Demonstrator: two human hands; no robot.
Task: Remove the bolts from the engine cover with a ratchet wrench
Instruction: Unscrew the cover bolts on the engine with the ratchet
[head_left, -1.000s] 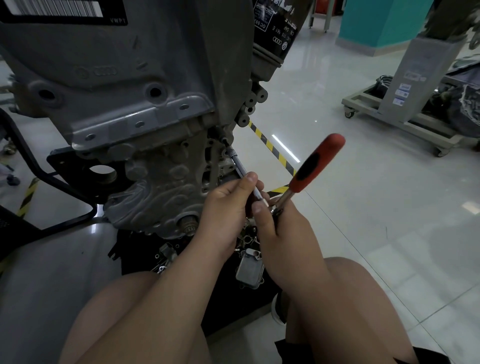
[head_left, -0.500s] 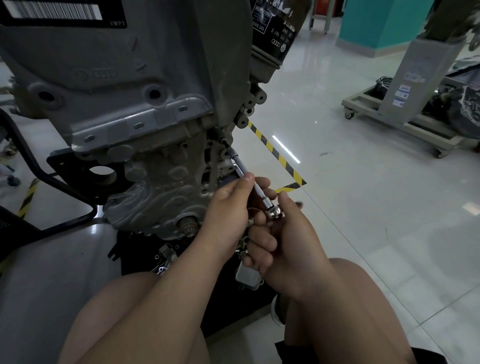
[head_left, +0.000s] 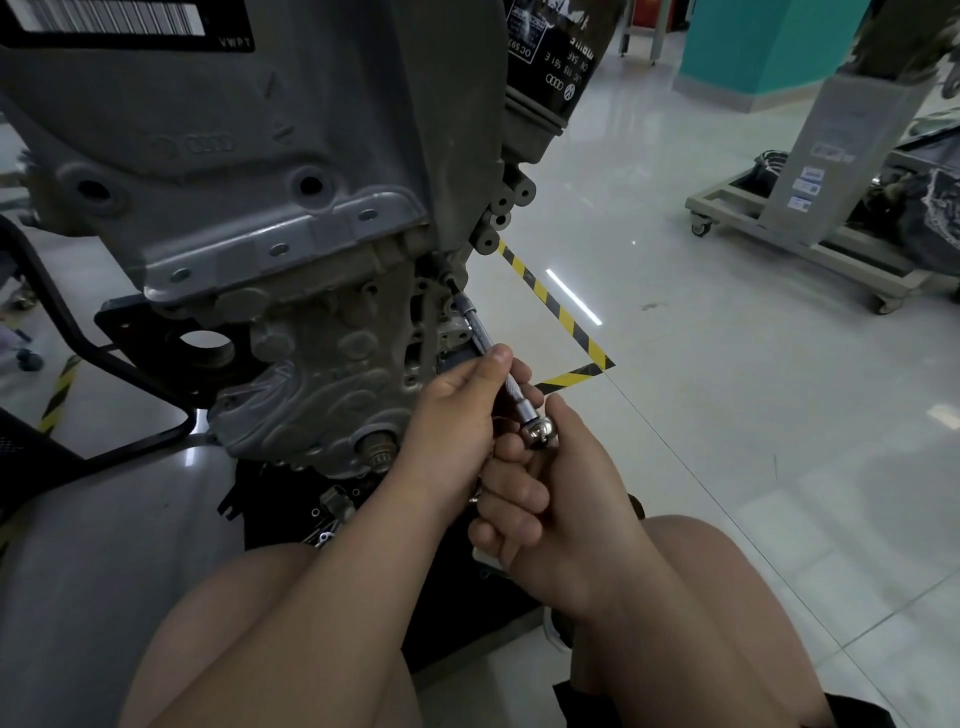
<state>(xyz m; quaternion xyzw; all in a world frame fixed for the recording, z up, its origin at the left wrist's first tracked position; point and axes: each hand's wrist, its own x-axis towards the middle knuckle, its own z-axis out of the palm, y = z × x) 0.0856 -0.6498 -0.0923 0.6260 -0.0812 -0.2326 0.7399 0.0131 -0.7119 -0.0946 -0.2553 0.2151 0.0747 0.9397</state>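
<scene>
A grey engine cover hangs on a stand in front of me. The ratchet wrench's silver extension bar runs up and left from the round ratchet head to a bolt at the cover's right edge. My left hand pinches the bar near its lower end between thumb and fingers. My right hand is curled round the wrench just below the head. The red handle is hidden under that hand.
A black oil filter sticks up right of the cover. Loose metal parts lie on a black mat under the engine. Yellow-black floor tape marks a corner. A wheeled grey stand is at the back right. My knees fill the foreground.
A second ago the red handle stuck up to the right. My right hand has swung it down under itself, out of sight. My left hand stayed on the bar.
</scene>
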